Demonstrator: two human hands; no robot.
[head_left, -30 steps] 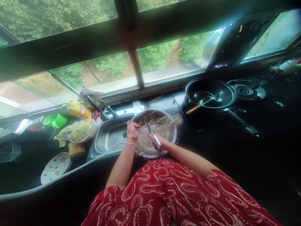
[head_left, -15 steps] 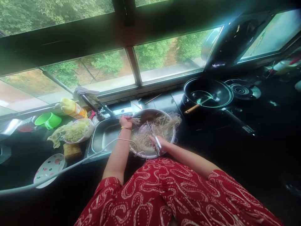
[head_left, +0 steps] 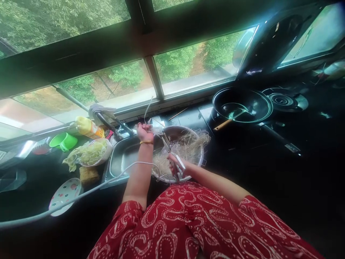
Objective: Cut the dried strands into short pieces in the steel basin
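Note:
Above the left rim of a round metal basin point(head_left: 201, 161), my left hand point(head_left: 145, 131) is closed around a small bunch of pale, dry noodle strands point(head_left: 156, 130). One long strand rises from it toward the window. My right hand point(head_left: 175, 166) grips a pair of scissors point(head_left: 180, 161) over the basin. Their blades point up and away from me, a little right of and below the bunch, and look slightly parted. Thin tangled noodles point(head_left: 185, 149) fill much of the basin, with some hanging over its right rim.
A steel sink point(head_left: 121, 158) adjoins the basin's left. Further left are a bowl of cut cabbage point(head_left: 94, 153), a sponge point(head_left: 88, 175), a patterned plate point(head_left: 66, 196), a green cup point(head_left: 63, 141) and a yellow bottle point(head_left: 88, 127). A wok point(head_left: 242, 104) sits right; a pale cable point(head_left: 107, 182) crosses in front.
My left hand has turned, and a long strand now sticks up from its bunch. The scissors have shifted left toward that bunch, with their blades further apart. The view has moved slightly.

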